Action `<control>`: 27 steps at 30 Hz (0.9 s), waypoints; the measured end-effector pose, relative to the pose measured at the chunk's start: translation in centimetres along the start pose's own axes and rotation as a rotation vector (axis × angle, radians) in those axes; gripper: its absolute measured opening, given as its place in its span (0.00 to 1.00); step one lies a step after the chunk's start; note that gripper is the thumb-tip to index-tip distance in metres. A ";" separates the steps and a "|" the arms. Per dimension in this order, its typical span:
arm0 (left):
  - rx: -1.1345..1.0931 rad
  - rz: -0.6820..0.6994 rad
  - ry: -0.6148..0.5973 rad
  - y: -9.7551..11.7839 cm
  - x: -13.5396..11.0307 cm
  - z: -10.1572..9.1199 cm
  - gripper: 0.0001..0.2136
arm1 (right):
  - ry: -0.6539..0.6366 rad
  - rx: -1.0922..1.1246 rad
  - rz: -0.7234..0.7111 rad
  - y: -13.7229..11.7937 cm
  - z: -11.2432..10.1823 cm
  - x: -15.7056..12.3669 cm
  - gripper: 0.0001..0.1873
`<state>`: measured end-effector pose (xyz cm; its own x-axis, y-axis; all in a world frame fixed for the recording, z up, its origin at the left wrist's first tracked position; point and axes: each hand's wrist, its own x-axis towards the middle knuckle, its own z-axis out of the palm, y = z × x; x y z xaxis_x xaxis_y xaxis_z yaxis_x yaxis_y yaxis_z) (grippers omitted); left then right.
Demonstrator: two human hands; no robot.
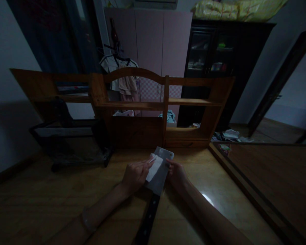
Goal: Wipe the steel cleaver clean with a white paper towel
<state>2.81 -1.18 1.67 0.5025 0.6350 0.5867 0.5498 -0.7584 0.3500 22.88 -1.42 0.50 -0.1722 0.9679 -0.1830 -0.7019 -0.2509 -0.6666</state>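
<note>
A cleaver (156, 186) lies over the wooden tabletop, its black riveted handle pointing toward me and its broad blade pointing away. My left hand (137, 174) presses a folded white tissue (154, 167) onto the flat of the blade, fingers closed on it. On the other side, my right hand (177, 174) grips the blade's edge near its far end, close to the small hole in the corner. The undersides of the right fingers are hidden behind the blade. A pale bracelet (88, 220) is on my left wrist.
Behind the cleaver stands a wooden shelf unit (135, 106) on the table (97, 194). A dark-framed glass tank (73, 143) sits at the left. To the right, a raised wooden edge (234, 183) borders a brown surface. Wardrobes (149, 41) line the back wall.
</note>
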 end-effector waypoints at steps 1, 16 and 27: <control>0.009 0.012 0.000 0.1 0.1 0.0 0.19 | 0.010 0.024 0.025 -0.1 0.1 -0.1 0.10; 0.314 0.137 0.008 2.7 0.1 -0.2 0.17 | 0.058 0.128 0.019 0.1 -0.2 0.0 0.13; 0.262 0.276 0.228 3.4 0.1 -1.2 0.12 | 0.022 0.246 -0.033 0.2 -0.1 0.2 0.12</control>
<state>3.94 -3.90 3.79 0.5106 0.3430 0.7885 0.5808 -0.8138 -0.0220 22.75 -1.33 0.29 -0.1334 0.9742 -0.1819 -0.8546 -0.2061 -0.4766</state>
